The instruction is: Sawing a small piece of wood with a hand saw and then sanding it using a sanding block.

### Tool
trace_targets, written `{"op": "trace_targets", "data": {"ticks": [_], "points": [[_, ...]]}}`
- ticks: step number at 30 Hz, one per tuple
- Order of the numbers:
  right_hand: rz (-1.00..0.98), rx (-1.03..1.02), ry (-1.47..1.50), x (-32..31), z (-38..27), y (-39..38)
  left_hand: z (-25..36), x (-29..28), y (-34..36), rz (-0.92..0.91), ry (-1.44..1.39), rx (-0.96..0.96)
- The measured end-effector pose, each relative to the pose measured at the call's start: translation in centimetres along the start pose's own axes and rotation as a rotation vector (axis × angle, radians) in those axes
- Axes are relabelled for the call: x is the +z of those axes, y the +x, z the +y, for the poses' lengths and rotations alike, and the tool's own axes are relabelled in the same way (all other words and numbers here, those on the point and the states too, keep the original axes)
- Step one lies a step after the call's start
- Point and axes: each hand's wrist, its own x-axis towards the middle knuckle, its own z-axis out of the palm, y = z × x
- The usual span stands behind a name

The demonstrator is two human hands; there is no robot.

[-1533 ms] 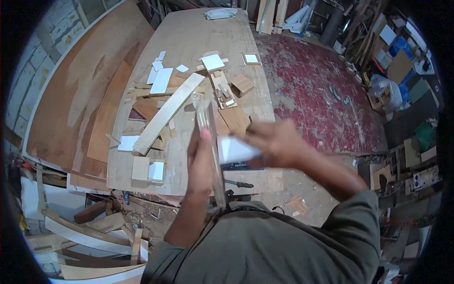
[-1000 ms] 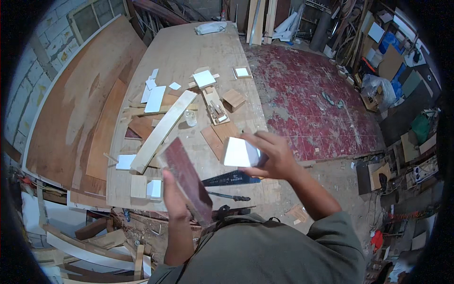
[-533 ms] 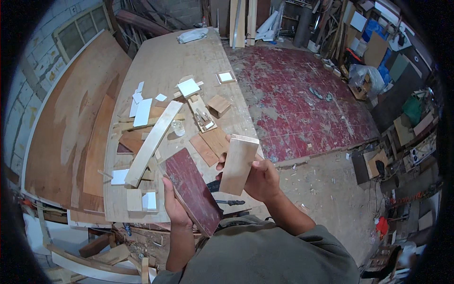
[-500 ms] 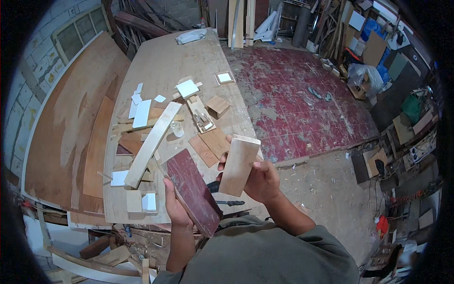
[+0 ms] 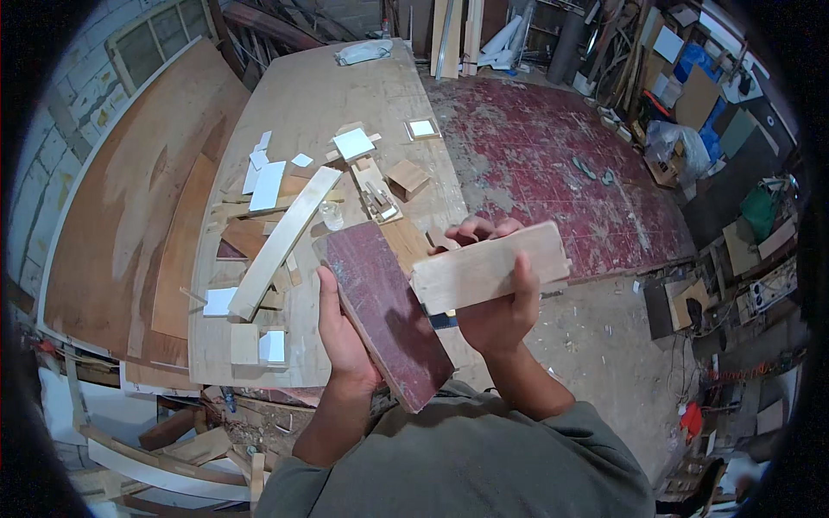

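My left hand (image 5: 338, 341) is closed on a flat maroon board (image 5: 376, 298) with a scuffed top, thumb along its left edge. My right hand (image 5: 501, 319) grips a pale wooden block (image 5: 462, 272), held crosswise, its thumb on the face and fingers curled behind. The block's left end is very near or touching the board's right edge; I cannot tell which. Beyond them on the plywood table (image 5: 311, 95) lie a long pale plank (image 5: 278, 255), white squares and offcuts, a small clear jar (image 5: 332, 216) and a wooden jig (image 5: 377, 197). A dark tool under the block is mostly hidden.
Large plywood sheets (image 5: 129, 216) lean at the left beside a block wall. Curved strips and scrap (image 5: 164, 462) lie at the lower left. A red tiled floor (image 5: 561, 155) with sandals (image 5: 596, 170) is at the right, bordered by piled boards, bags and cables.
The pale block has turned from a white face showing, to upright wood face, to lying crosswise, shifting rightward. The maroon board, earlier edge-on, now lies face up and has moved right since half a second ago.
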Motion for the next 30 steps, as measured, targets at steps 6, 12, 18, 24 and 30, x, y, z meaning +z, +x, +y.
{"op": "trace_targets", "data": {"ticks": [6,12,18,24,30], "points": [[-0.021,-0.099,-0.193,0.1,2.7,-1.4,-0.5,-0.8,-0.3,0.001,-0.042,-0.001],[-0.092,-0.179,-0.141,0.8,4.1,-0.9,-0.4,0.1,-0.6,0.025,-0.025,0.022],[-0.242,-0.221,-0.294,0.7,5.1,-0.8,-0.1,-0.3,-0.9,-0.027,-0.079,0.022],[-0.388,-0.296,-0.383,0.2,6.1,-2.8,0.2,-1.4,-1.1,-0.120,-0.088,0.056],[-0.474,-0.455,-0.485,0.8,5.7,-2.5,-1.5,-2.1,-1.0,-0.040,0.393,0.281]]}}
